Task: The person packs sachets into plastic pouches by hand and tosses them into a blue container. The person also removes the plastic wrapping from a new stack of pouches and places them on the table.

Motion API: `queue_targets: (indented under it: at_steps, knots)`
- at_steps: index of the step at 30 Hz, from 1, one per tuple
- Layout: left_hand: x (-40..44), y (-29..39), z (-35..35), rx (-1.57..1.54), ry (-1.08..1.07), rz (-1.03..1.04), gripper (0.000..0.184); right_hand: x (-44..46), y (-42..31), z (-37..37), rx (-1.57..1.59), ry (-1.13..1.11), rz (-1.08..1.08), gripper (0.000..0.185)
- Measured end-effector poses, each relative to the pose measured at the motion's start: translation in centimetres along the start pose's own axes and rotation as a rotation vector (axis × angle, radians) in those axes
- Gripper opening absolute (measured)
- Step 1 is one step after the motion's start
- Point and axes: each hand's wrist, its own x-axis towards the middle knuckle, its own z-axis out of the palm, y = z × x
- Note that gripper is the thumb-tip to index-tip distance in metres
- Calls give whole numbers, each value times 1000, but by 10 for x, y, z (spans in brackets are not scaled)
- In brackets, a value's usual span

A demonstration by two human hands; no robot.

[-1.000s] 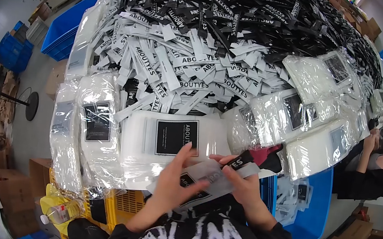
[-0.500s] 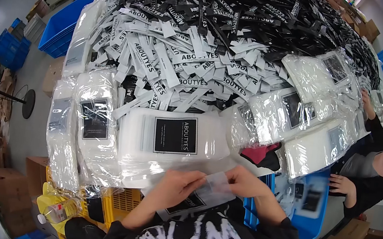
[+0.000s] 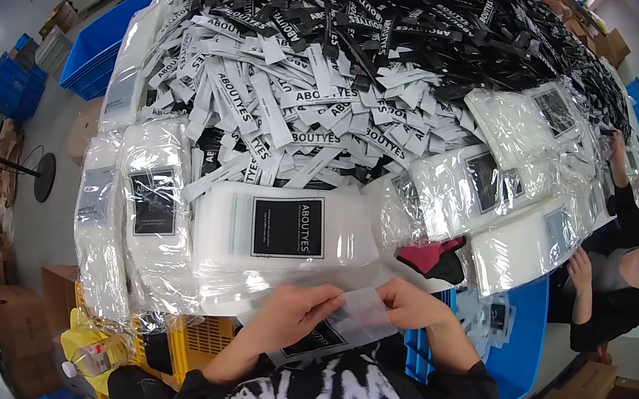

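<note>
Close to my body, a translucent plastic bag (image 3: pixel 357 329) with a black printed label is stretched between both hands. My left hand (image 3: pixel 294 310) pinches its upper edge at the left, fingers closed. At the upper right corner, my right hand (image 3: pixel 412 306) is closed on the same bag. Just beyond them lies a stack of frosted bags (image 3: pixel 355 233), the top one carrying a black ABOUTYES label. Behind that stack spreads a heap of white printed strips (image 3: pixel 267 106); black strips (image 3: pixel 442 21) are piled farther back.
Clear-wrapped bag bundles (image 3: pixel 152 200) flank the stack at left, with more bundles (image 3: pixel 521 244) at right. A red and black item (image 3: pixel 432 258) lies between. Below stand a yellow crate (image 3: pixel 206 339) and a blue bin (image 3: pixel 525 334). A co-worker (image 3: pixel 627 275) is at the right.
My hands keep nearly the same hold on the bag. The co-worker's lower hand has lifted from the blue bin toward the bundles, and the blurred bag there is gone from view.
</note>
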Motion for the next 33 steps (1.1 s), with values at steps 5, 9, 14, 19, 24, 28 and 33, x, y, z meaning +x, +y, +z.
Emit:
queue_targets:
  at_steps: [5, 9, 14, 19, 24, 28, 33]
  knots:
    - [0, 0, -4, -45, -64, 22, 10, 14, 3, 3, -239, 44, 95, 18]
    - [-5, -2, -13, -152, 154, -51, 12, 11, -7, 1, 5, 244, -83, 18]
    - [0, -2, -10, -356, 212, -56, 10, 12, -22, 20, -312, 331, -354, 16]
    - [5, 5, -5, -135, 206, 115, 8, 8, -28, 19, -382, 370, -390, 14]
    - [8, 1, 13, -100, 252, 130, 12, 8, -27, 17, -347, 469, -444, 11]
    - [7, -6, 20, 42, 171, 84, 15, 3, -23, 14, -379, 492, -462, 11]
    - [14, -10, 3, 26, 236, 218, 14, -64, -50, -30, -784, 182, -38, 16]
